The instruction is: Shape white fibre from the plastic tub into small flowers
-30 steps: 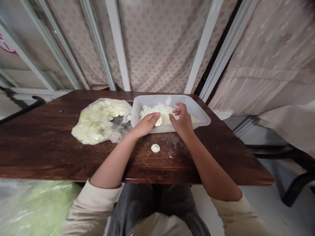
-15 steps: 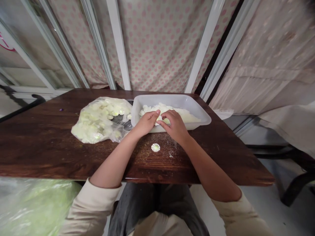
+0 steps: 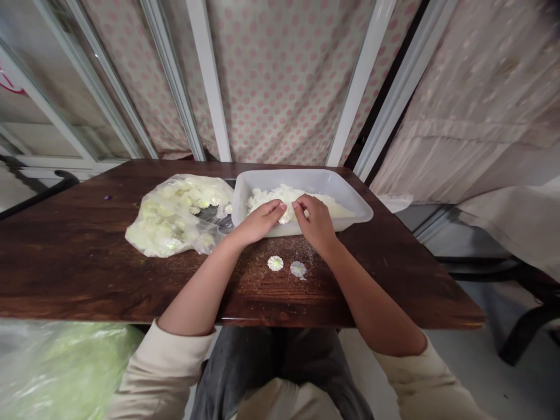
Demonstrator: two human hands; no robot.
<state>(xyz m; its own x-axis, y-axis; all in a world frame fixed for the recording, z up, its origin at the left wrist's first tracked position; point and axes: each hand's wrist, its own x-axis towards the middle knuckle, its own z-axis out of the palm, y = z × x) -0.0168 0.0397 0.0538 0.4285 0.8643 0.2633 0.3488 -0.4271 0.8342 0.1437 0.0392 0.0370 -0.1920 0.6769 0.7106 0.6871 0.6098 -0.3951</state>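
My left hand [image 3: 262, 221] and my right hand [image 3: 314, 221] meet over the near rim of a translucent white plastic tub [image 3: 365, 213]. Thumbs and fingers are pinched, closed on a small white flower-shaped piece [image 3: 286, 217] that my fingertips partly hide. Many loose white pieces [image 3: 280, 194] lie heaped inside the tub. On the wood in front of it sit two scalloped flower pieces, a pale-green-centred one [image 3: 275, 263] and a whiter one [image 3: 298, 269]. Left of the tub, an open clear plastic bag [image 3: 164, 219] holds many similar pale green-white flower pieces.
Everything stands on a dark brown wooden table [image 3: 79, 256], with fine white crumbs near its front. At lower left, below the table edge, is a large clear bag [image 3: 74, 367] with pale green contents. Curtains [image 3: 280, 81] and white frames [image 3: 210, 81] stand behind the table.
A second flower piece now lies on the table to the right of the first. My fingertips have moved slightly; the view has shifted a little.
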